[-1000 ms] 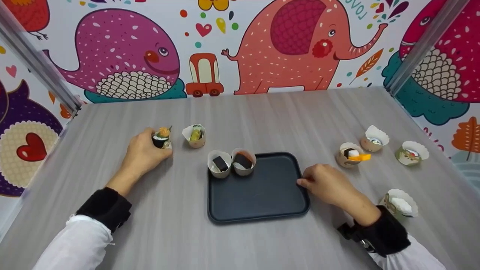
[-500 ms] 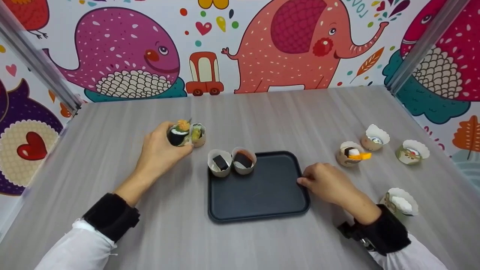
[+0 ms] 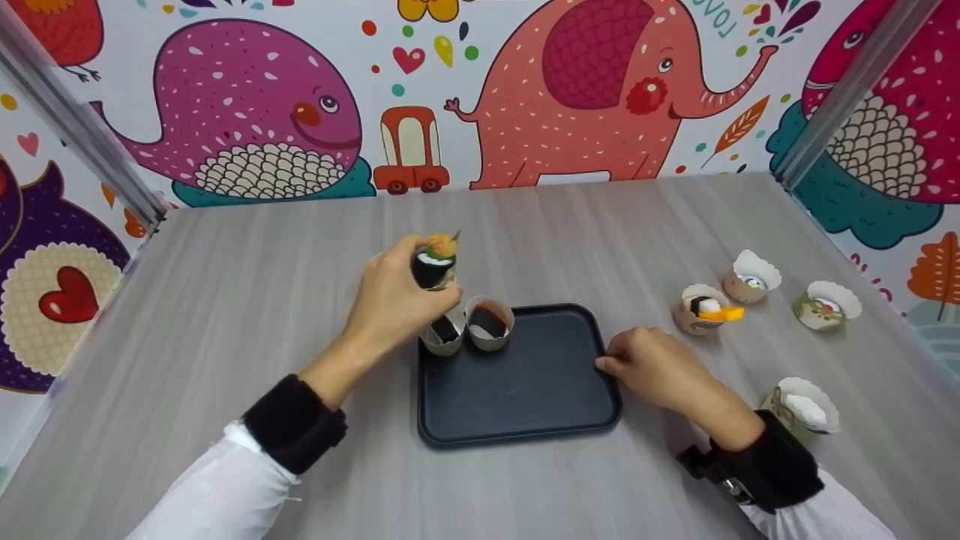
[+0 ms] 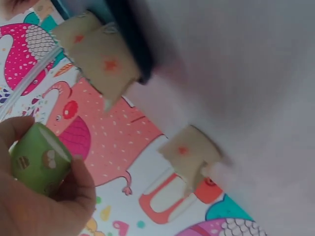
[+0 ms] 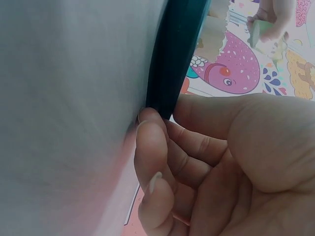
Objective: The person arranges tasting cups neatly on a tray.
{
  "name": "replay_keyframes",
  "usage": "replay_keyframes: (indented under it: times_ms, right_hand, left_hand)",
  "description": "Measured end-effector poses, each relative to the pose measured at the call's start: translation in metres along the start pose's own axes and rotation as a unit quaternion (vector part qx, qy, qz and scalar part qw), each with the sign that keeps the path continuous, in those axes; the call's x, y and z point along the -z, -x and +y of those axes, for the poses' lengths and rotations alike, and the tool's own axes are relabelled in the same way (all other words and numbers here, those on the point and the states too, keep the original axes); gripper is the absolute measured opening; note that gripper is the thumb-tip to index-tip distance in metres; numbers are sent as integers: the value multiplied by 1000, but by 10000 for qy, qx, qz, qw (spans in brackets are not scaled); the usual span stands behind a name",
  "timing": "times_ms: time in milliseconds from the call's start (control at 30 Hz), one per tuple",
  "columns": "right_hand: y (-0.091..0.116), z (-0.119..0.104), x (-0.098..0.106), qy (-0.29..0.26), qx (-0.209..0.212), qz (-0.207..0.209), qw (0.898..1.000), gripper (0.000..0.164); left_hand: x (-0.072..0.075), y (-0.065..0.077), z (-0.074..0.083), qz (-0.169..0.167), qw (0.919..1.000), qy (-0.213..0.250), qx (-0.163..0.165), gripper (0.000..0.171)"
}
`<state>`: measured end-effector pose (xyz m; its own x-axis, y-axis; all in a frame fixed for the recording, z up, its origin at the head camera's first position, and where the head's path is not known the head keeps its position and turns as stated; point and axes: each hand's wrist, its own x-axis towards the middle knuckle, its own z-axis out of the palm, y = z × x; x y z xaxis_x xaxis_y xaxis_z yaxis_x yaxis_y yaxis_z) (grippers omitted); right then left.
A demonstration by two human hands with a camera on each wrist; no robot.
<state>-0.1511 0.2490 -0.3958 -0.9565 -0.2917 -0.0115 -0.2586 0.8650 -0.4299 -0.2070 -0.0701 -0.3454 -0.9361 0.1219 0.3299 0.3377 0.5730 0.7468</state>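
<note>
Left hand (image 3: 403,291) up off the worktop (image 3: 420,495), thumb and fingers pinching a green paper cup (image 4: 38,160); in it, a sushi piece (image 3: 432,270) wrapped in black, orange on top. Held near the far left corner of the dark tray (image 3: 525,394).

Right hand (image 3: 660,371) low, thumb and curled fingers pinching the tray's right edge.

On the tray, at its far left corner: two upright paper cups side by side, a left cup (image 3: 441,347) and a right cup (image 3: 491,346), each with a dark-topped piece.

By left wrist view, a star-marked cup (image 4: 189,155) stands on the worktop, apart from the tray; contents too blurred to name with confidence.

Toward the worktop's right edge: cup with an orange strip (image 3: 721,314), plain cup (image 3: 745,289) just beyond it, green-patterned cup (image 3: 817,315), and, nearer, a cup with a white piece (image 3: 804,410).
</note>
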Motion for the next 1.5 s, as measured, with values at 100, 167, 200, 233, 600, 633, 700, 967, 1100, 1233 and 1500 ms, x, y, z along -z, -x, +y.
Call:
replay_keyframes:
  times_ms: [100,167,200,233,600,633,700,967,1100,1233,1500]
  right_hand:
    - [0,0,0,33,39,45,10000,18]
    - [0,-1,1,46,67,79,9999,19]
    - [0,-1,1,54,79,97,9999,19]
    - [0,-1,2,68,98,118,9999,19]
    - [-1,-1,1,110,91,94,9999,18]
    - [-1,-1,1,119,75,95,9999,18]
    - [-1,-1,1,126,51,96,9999,17]
    - [-2,-3,0,117,37,86,9999,15]
    - [-2,-4,-1,100,55,72,9999,16]
    - [-2,-3,-1,77,83,83,9999,16]
    - [0,-2,0,113,86,137,9998,15]
  left_hand:
    - [-13,-1,10,-135,9998,175,-21,46]
    - [-22,-1,16,-272,9991,315,-34,46]
    - [-27,-1,19,-363,9986,373,-39,46]
    - [-31,-1,22,-473,9980,406,-38,47]
    - [-71,-10,50,-1090,9931,-265,-345,51]
    - [-73,-11,51,-1157,9925,-262,-302,51]
    - [-77,-14,51,-1296,9911,-249,-187,50]
    - [-84,-24,44,-2040,9778,-464,119,58]
    - [-88,-27,39,-2269,9718,-605,193,61]
    - [-92,-27,37,-2385,9683,-702,229,61]
    - [-101,-27,36,-2630,9549,-1375,-68,62]
